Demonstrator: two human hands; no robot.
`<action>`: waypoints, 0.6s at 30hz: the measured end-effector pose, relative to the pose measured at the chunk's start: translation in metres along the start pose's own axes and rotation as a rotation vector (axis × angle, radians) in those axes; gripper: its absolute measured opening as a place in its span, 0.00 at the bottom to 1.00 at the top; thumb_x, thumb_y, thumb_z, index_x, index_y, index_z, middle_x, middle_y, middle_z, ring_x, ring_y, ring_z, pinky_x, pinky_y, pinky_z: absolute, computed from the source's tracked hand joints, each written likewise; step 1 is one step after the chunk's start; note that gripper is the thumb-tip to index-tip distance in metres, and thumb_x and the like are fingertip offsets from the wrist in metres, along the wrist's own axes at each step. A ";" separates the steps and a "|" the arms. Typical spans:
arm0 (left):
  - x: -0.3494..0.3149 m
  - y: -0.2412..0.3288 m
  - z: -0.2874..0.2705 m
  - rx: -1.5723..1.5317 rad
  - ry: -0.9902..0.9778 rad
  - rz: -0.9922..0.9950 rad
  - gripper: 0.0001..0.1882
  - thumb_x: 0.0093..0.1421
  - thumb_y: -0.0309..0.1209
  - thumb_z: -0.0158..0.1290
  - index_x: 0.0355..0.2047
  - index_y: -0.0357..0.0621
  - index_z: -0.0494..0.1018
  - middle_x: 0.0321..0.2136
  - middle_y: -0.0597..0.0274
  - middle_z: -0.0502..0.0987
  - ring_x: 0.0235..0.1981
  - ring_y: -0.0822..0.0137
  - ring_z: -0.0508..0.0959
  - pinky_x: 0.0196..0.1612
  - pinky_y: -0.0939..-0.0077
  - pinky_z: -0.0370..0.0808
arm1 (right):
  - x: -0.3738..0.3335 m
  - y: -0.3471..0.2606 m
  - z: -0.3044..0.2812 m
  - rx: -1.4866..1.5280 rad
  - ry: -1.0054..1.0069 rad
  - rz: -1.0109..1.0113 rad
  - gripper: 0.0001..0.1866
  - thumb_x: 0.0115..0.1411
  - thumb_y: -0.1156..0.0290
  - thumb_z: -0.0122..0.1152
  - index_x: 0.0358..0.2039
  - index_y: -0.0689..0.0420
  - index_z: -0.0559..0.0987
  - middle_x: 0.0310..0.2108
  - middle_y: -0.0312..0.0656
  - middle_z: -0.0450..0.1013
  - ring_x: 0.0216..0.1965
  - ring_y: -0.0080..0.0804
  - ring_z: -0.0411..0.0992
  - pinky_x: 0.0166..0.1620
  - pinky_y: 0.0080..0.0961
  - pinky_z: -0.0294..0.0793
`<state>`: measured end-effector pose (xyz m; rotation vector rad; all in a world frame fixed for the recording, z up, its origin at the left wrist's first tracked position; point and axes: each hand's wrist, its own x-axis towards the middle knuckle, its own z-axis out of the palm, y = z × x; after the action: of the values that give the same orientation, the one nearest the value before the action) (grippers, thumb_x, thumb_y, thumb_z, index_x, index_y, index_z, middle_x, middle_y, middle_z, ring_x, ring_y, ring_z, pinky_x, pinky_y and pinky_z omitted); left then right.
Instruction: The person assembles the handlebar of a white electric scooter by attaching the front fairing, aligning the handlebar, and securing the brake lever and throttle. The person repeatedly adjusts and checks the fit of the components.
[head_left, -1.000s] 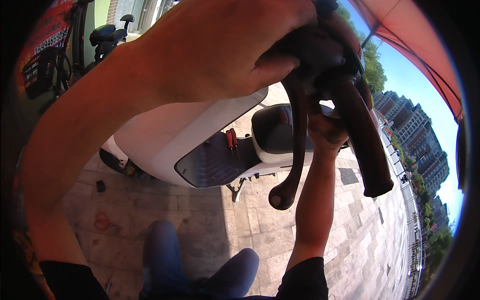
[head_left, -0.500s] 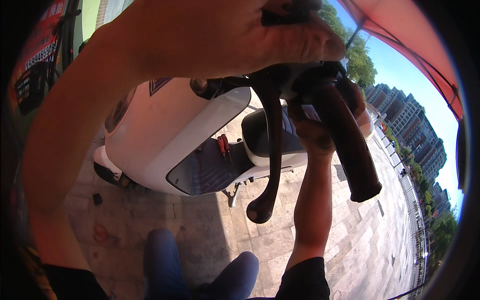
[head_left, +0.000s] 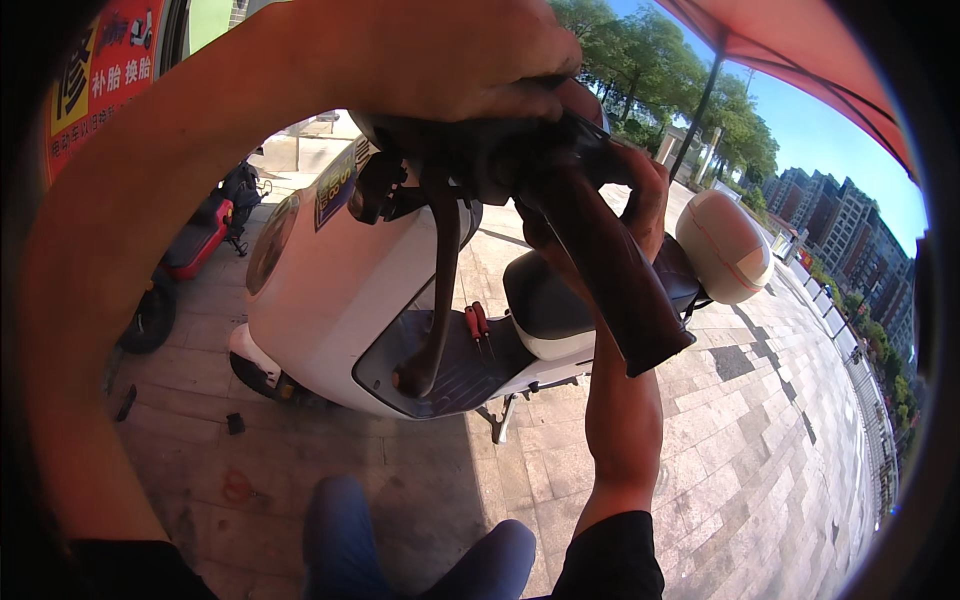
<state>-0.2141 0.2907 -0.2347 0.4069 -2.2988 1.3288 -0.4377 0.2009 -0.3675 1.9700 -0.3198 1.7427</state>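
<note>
The end of a handlebar, with a dark rubber grip (head_left: 612,270) and a long brake lever (head_left: 440,270), fills the near upper middle. My left hand (head_left: 480,65) comes over from above, fingers bent down onto the top of the dark control housing (head_left: 480,150) beside the grip. Below and behind the grip, my right hand (head_left: 645,195) is wrapped round the housing from the far side; the grip hides part of it. What the fingertips touch is hidden. A white electric scooter (head_left: 330,310) stands beyond, with two red-handled screwdrivers (head_left: 478,320) on its dark footboard (head_left: 400,350).
Behind the black seat (head_left: 545,290) sits a white top box (head_left: 725,245). On the paving lie a small black piece (head_left: 235,424) and a red-handled tool (head_left: 238,488). A red scooter (head_left: 200,238) stands at left; a red canopy (head_left: 790,55) hangs at upper right.
The view has shifted, and the grip and lever now appear further left. My left hand has moved left and up in the picture; my right hand's fingers show more beside the housing.
</note>
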 end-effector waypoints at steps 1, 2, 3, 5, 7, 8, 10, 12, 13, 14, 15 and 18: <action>-0.001 -0.002 0.002 0.036 -0.020 0.007 0.12 0.59 0.40 0.57 0.33 0.44 0.77 0.24 0.57 0.79 0.24 0.53 0.80 0.26 0.61 0.77 | 0.000 0.004 0.000 -0.077 -0.032 -0.041 0.32 0.36 0.67 0.81 0.46 0.52 0.79 0.47 0.41 0.68 0.46 0.38 0.70 0.50 0.33 0.72; -0.001 -0.005 0.003 0.074 -0.039 0.018 0.12 0.59 0.40 0.57 0.34 0.44 0.77 0.24 0.57 0.79 0.24 0.53 0.80 0.26 0.62 0.77 | 0.000 0.008 0.000 -0.105 -0.045 -0.076 0.33 0.36 0.68 0.80 0.46 0.52 0.79 0.47 0.41 0.68 0.46 0.38 0.70 0.50 0.33 0.72; -0.001 -0.006 0.004 0.109 -0.058 0.028 0.12 0.60 0.40 0.57 0.34 0.44 0.77 0.24 0.57 0.79 0.23 0.53 0.80 0.25 0.62 0.77 | -0.002 0.010 0.000 -0.123 -0.061 -0.076 0.34 0.35 0.67 0.80 0.47 0.52 0.78 0.47 0.42 0.68 0.46 0.38 0.70 0.50 0.33 0.72; -0.001 -0.008 0.005 0.093 -0.051 0.028 0.12 0.59 0.39 0.57 0.35 0.43 0.77 0.24 0.58 0.78 0.23 0.54 0.80 0.25 0.63 0.77 | -0.004 0.014 0.002 -0.087 -0.039 -0.068 0.35 0.36 0.68 0.80 0.48 0.53 0.77 0.47 0.43 0.68 0.45 0.38 0.70 0.48 0.32 0.72; 0.000 -0.009 0.006 0.085 -0.042 0.037 0.12 0.59 0.39 0.57 0.36 0.43 0.77 0.24 0.58 0.78 0.23 0.55 0.80 0.25 0.63 0.78 | -0.004 0.015 0.004 -0.020 -0.010 -0.037 0.36 0.36 0.68 0.80 0.50 0.54 0.76 0.47 0.43 0.68 0.44 0.38 0.70 0.47 0.32 0.72; 0.000 -0.009 0.006 0.087 -0.038 0.042 0.12 0.59 0.39 0.57 0.37 0.43 0.77 0.24 0.58 0.78 0.23 0.55 0.80 0.25 0.64 0.78 | -0.003 0.015 0.005 0.029 0.005 -0.011 0.36 0.36 0.68 0.79 0.50 0.54 0.76 0.46 0.43 0.68 0.44 0.38 0.70 0.47 0.32 0.72; 0.000 -0.007 0.005 0.094 -0.036 0.052 0.12 0.59 0.38 0.57 0.37 0.43 0.77 0.24 0.58 0.78 0.23 0.56 0.80 0.25 0.64 0.78 | 0.000 0.012 0.005 -0.067 0.008 -0.116 0.38 0.37 0.68 0.80 0.52 0.56 0.74 0.47 0.44 0.69 0.43 0.37 0.70 0.46 0.31 0.72; 0.000 -0.006 0.004 0.108 -0.040 0.062 0.12 0.60 0.38 0.56 0.37 0.42 0.77 0.23 0.58 0.77 0.23 0.56 0.80 0.24 0.65 0.78 | 0.002 0.007 0.005 -0.085 0.020 -0.142 0.36 0.42 0.69 0.77 0.53 0.56 0.73 0.45 0.45 0.70 0.42 0.38 0.70 0.45 0.32 0.72; 0.000 -0.006 0.003 0.117 -0.048 0.072 0.12 0.60 0.38 0.56 0.37 0.42 0.77 0.23 0.58 0.77 0.23 0.56 0.80 0.24 0.65 0.78 | 0.001 0.003 0.005 -0.058 0.031 -0.114 0.32 0.47 0.70 0.74 0.54 0.56 0.73 0.42 0.45 0.71 0.41 0.39 0.71 0.45 0.33 0.72; 0.000 -0.006 0.002 0.130 -0.054 0.081 0.12 0.60 0.38 0.56 0.37 0.42 0.77 0.23 0.58 0.77 0.23 0.56 0.80 0.24 0.65 0.78 | 0.002 0.000 0.004 -0.044 0.022 -0.079 0.29 0.52 0.70 0.71 0.55 0.56 0.73 0.40 0.45 0.72 0.40 0.40 0.72 0.45 0.34 0.72; 0.001 -0.007 0.001 0.144 -0.061 0.091 0.12 0.60 0.38 0.56 0.37 0.42 0.76 0.23 0.58 0.77 0.23 0.57 0.80 0.24 0.66 0.78 | 0.002 -0.001 0.004 -0.025 0.044 -0.081 0.28 0.52 0.70 0.71 0.54 0.55 0.73 0.40 0.45 0.72 0.40 0.40 0.72 0.45 0.34 0.71; 0.002 -0.008 -0.001 0.150 -0.084 0.122 0.12 0.60 0.38 0.56 0.36 0.41 0.76 0.24 0.57 0.77 0.22 0.57 0.80 0.24 0.66 0.78 | 0.003 0.001 0.003 -0.007 0.047 -0.079 0.28 0.52 0.70 0.71 0.54 0.54 0.74 0.40 0.44 0.72 0.40 0.40 0.71 0.46 0.34 0.71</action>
<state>-0.2121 0.2880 -0.2269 0.3832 -2.3326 1.5780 -0.4351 0.1993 -0.3642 1.9074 -0.2286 1.7323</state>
